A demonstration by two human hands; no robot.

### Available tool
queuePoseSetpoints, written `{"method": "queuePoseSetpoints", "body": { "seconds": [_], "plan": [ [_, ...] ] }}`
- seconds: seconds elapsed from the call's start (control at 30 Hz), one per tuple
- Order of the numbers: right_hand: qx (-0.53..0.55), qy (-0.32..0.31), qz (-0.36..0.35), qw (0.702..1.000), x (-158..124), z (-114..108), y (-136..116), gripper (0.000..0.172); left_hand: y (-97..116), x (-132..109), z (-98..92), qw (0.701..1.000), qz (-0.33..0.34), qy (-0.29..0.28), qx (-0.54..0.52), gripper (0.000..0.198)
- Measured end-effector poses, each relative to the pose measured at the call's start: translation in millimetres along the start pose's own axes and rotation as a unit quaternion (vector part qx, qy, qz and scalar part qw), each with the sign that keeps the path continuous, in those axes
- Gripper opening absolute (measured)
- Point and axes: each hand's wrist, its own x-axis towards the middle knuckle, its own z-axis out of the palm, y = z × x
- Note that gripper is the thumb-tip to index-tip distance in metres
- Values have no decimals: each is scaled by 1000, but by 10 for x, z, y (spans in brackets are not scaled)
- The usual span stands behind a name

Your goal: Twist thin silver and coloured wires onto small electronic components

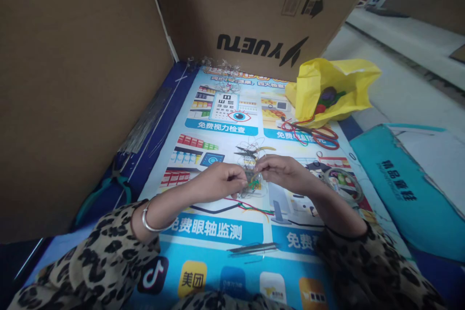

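Both hands meet over the middle of the printed sheet. My left hand pinches the left side of a small tangle of thin wire with green and other coloured bits in it. My right hand has its fingers bent together at the tangle's upper right edge. What exactly lies between the fingertips is too fine to make out. Just beyond them lie small pliers with a yellowish handle. Red, green and yellow cords trail on the sheet below the hands. Nearer me rests a bundle of dark thin wires.
Cardboard walls stand at the back and left. Teal-handled pliers and straight wires lie left. Wire pieces sit at the back. On the right are a yellow bag, red-handled scissors, a wire coil and a teal box.
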Motion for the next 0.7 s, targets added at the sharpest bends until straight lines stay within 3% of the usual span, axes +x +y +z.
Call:
{"method": "queuePoseSetpoints", "body": {
  "seconds": [0.23,0.53,0.7],
  "plan": [
    [-13,9,15,1000,-10,-1,15,12,17,-6,71,997,-38,-12,-68,14],
    [37,38,113,992,-103,-24,-54,17,-28,-5,148,978,-68,-25,-195,10],
    [77,103,146,981,-189,12,-92,15,-7,3,198,964,-87,-12,-250,14]
  ]
}}
